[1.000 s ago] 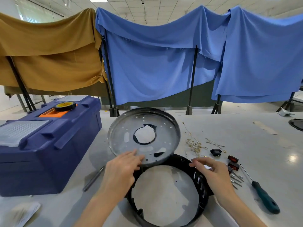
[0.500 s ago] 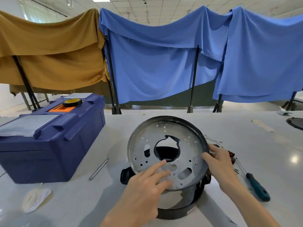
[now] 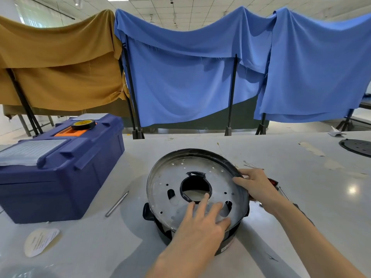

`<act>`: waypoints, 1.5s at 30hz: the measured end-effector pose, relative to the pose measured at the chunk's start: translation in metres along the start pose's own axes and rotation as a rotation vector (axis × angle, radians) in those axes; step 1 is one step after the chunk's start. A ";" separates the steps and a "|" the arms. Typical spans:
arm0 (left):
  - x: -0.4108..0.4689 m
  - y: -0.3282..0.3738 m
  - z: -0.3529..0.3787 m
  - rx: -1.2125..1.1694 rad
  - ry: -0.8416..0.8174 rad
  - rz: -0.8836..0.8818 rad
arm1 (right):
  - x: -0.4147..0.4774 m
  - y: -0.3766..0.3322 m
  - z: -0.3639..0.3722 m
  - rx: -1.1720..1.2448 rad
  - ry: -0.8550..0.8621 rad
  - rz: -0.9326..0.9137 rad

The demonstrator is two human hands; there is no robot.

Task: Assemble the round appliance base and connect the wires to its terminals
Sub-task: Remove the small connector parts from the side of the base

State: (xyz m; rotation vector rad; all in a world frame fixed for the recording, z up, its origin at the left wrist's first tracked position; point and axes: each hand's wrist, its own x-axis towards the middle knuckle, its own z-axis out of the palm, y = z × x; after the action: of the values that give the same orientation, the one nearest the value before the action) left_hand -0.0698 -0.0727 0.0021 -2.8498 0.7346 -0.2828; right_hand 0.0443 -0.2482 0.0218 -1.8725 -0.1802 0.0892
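A perforated metal plate [image 3: 170, 187] sits tilted atop the black ring base [image 3: 149, 212].

Dull scuffed metal plate [image 3: 200, 177] on glossy black plastic ring [image 3: 158, 223]; smooth, glossy table [image 3: 301, 197].

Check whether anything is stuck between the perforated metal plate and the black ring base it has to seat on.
Nothing visible. The round perforated metal plate rests tilted on the black plastic ring base, left hand pressing its face, right hand gripping its rim; the ring's inside is mostly hidden.
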 end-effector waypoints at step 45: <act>0.025 0.018 -0.002 -0.309 -0.258 -0.281 | 0.010 0.027 0.029 0.112 0.145 -0.035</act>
State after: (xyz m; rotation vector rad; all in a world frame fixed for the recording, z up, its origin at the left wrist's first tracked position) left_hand -0.0570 -0.1006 0.0033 -3.1951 0.3527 0.1774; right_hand 0.0518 -0.2277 -0.0126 -1.7556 -0.1051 -0.0593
